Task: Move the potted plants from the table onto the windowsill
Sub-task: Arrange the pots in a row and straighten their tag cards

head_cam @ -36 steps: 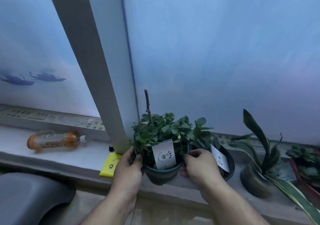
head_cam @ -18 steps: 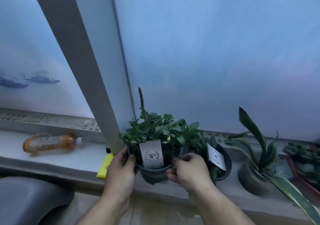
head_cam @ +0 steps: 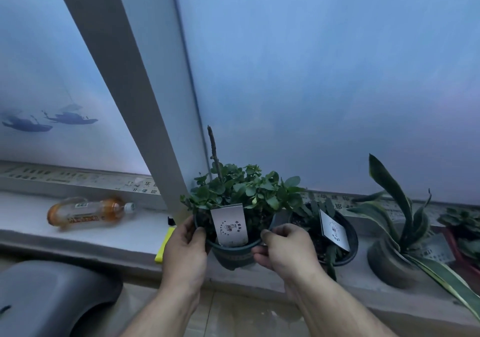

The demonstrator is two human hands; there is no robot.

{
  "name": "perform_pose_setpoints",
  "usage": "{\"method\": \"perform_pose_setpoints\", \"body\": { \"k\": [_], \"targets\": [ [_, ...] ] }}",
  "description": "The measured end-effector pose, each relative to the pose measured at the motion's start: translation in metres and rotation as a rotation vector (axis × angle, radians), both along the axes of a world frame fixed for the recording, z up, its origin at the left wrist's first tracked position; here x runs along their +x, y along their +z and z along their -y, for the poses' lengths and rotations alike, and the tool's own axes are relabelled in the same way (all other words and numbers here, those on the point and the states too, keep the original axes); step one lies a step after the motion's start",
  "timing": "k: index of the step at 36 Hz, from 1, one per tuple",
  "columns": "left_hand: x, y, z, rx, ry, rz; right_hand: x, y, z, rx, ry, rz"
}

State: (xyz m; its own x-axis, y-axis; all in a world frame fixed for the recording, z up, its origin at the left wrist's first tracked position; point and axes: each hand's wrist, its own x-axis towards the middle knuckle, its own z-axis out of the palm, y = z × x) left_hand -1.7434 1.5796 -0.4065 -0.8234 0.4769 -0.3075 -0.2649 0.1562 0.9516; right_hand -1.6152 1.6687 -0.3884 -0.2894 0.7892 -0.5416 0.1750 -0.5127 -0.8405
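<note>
Gripping the pot with both hands, left hand and right hand wrapped on its sides, over the near edge of the sill. Setting it level, left of the neighbouring pot, probably avoiding the yellow card.

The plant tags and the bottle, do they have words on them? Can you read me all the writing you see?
None of it reads clearly.
Tag in the held pot: round logo, too small to read.
Tag in the next pot: blurred.
Bottle label: red lettering, blurred.
Strip on the window frame, left: upside-down characters, too blurred to quote.
Strip right of it: the same.
</note>
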Motion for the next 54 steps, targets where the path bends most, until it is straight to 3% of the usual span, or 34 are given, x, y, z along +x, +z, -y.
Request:
{"method": "perform_pose_setpoints", "body": {
  "k": [11, 17, 22, 26, 30, 35, 45, 50, 54],
  "targets": [
    [0.005, 0.009, 0.002, -0.026, -0.013, 0.014, 0.003, 0.011, 0.013, -0.015, -0.016, 0.003],
    [0.021, 0.019, 0.017, -0.138, 0.178, -0.013, 0.029, 0.036, 0.018, 0.063, 0.104, 0.056],
    [0.076, 0.026, 0.020, -0.182, -0.136, 0.051, 0.089, 0.052, -0.009, 0.298, 0.021, 0.234],
    [0.099, 0.011, 0.002, -0.235, -0.407, 0.065, 0.127, 0.028, -0.032, 0.400, -0.097, 0.429],
    [0.115, -0.003, -0.018, -0.252, -0.498, 0.050, 0.139, -0.013, -0.052, 0.357, -0.095, 0.511],
    [0.132, -0.012, -0.047, -0.220, -0.525, 0.069, 0.137, -0.025, -0.066, 0.224, -0.095, 0.430],
    [0.127, -0.040, -0.067, -0.194, -0.459, 0.029, 0.127, -0.031, -0.073, -0.004, -0.215, 0.211],
    [0.119, -0.042, -0.068, -0.143, -0.365, 0.080, 0.131, -0.029, -0.059, -0.137, -0.122, 0.172],
    [0.123, -0.048, -0.064, -0.140, -0.304, 0.138, 0.134, -0.028, -0.065, -0.078, -0.160, 0.185]
  ]
}}
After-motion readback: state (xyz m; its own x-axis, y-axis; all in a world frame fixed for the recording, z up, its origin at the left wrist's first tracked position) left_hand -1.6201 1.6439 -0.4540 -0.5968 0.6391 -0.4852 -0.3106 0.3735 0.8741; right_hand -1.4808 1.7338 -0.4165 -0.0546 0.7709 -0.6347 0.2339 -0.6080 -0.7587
